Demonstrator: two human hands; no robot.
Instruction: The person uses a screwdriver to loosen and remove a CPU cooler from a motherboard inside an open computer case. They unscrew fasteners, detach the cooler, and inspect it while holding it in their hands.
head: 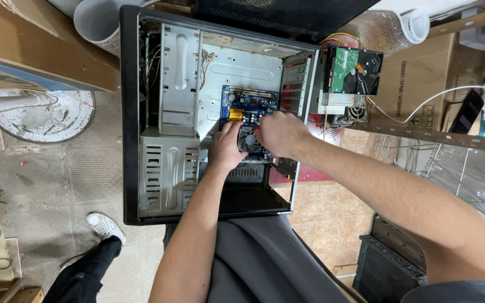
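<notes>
Nearest us, our lap in grey cloth (pixel 265 264) props the bottom edge of the open black steel computer case (pixel 130 123), which lies on its side. Both our arms reach into it to the small blue motherboard (pixel 249 104) screwed to the grey back tray. Our left hand (pixel 225 148) rests curled with its fingers on the edge of the round grey cooler fan (pixel 248 140) in the middle of the board; our right hand (pixel 279 133) is bunched, fingers together, at the fan's other edge, though we cannot tell whether it pinches anything. We judge the board thin, stiff and fragile, best held by its bare edges, and the fan light but fixed down, to be gripped by its frame rather than its blades. The perforated grey drive cages (pixel 166 168) crowd our left side, and the rear slot brackets (pixel 293 84) hem in our right. Beyond the case, a bare hard drive with a green circuit board (pixel 355 70) sits on another unit, beside a brown cardboard box (pixel 422 78).
</notes>
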